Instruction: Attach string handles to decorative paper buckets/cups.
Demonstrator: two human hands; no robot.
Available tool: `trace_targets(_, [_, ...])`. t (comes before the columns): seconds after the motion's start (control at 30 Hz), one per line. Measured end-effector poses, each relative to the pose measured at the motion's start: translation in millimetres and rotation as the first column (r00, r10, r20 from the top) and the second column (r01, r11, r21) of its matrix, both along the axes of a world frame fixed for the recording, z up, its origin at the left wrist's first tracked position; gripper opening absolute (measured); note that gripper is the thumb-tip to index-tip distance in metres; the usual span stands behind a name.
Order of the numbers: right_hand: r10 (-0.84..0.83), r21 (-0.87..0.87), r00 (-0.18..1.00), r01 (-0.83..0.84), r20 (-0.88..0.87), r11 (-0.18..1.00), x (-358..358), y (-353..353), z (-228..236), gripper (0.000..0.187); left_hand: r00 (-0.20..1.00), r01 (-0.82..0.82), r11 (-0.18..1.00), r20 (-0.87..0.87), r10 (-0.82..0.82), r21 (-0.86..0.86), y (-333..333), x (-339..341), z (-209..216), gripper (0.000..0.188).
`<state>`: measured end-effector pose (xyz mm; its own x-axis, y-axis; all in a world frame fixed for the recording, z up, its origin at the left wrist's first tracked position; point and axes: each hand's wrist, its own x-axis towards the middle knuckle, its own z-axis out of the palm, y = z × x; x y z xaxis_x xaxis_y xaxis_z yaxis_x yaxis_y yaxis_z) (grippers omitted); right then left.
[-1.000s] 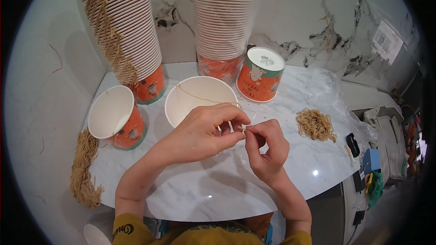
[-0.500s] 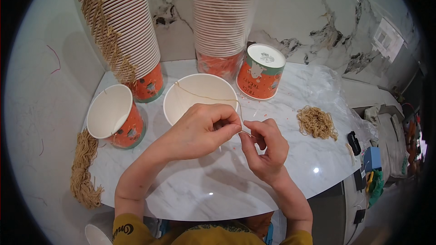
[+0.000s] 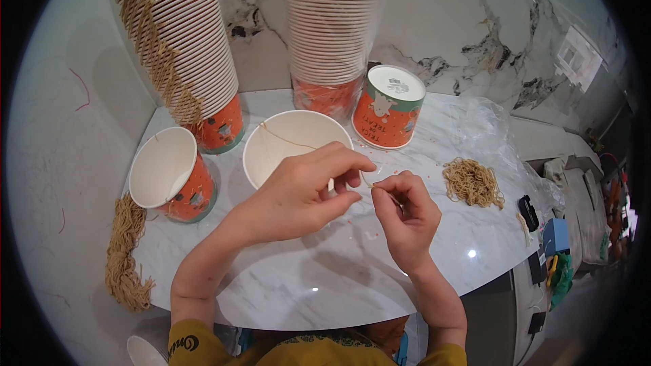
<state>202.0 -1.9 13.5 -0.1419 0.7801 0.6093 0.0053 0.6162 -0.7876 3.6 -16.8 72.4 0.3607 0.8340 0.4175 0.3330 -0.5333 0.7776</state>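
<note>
A tan string point(image 3: 288, 141) is fastened at the far left rim of a white paper bucket point(image 3: 252, 163) and runs across its mouth toward my hands. My right hand point(image 3: 409, 220) pinches the string between thumb and fingertips, just right of the bucket. Facing it, my left hand point(image 3: 298, 193) hangs over the bucket's near side with thumb and forefinger apart. The string passes behind or beside its fingertips; whether they touch it is hard to see. Part of the bucket is hidden by my left hand.
Another bucket point(image 3: 182, 193) leans at left, beside a hank of tan strings point(image 3: 125, 251). Behind stand a string-draped stack of buckets point(image 3: 193, 41) and a wrapped stack point(image 3: 332, 27). An upturned orange bucket point(image 3: 386, 118), a string pile point(image 3: 472, 183) and clear plastic point(image 3: 485, 118) lie rightward.
My left thumb and forefinger have parted from their pinch. My right hand has moved slightly right and up, its fingers closed tighter on the string.
</note>
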Motion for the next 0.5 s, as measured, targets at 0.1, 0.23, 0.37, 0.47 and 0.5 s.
trace_targets(0.1, [0.098,-0.235,0.972,-0.148,-0.213,0.961,-3,-3,7,0.007,0.997,0.057,0.997,0.05,-0.059,0.049,4,7,-8,0.03])
trace_targets(0.23, [0.273,-0.471,0.756,-0.603,-0.595,0.644,8,5,7,0.008,0.985,0.117,0.99,0.118,-0.126,0.077,9,11,-16,0.031])
trace_targets(0.37, [0.332,-0.438,0.573,-0.804,-0.749,0.402,17,13,6,0.01,0.987,0.124,0.982,0.083,-0.137,0.139,10,9,-16,0.031])
trace_targets(0.47, [0.37,-0.446,0.578,-0.808,-0.728,0.385,18,12,8,0.009,0.985,0.145,0.983,0.079,-0.154,0.113,11,7,-15,0.028])
trace_targets(0.5, [0.381,-0.454,0.592,-0.799,-0.71,0.396,18,11,9,0.008,0.98,0.156,0.981,0.107,-0.169,0.116,11,7,-15,0.026])
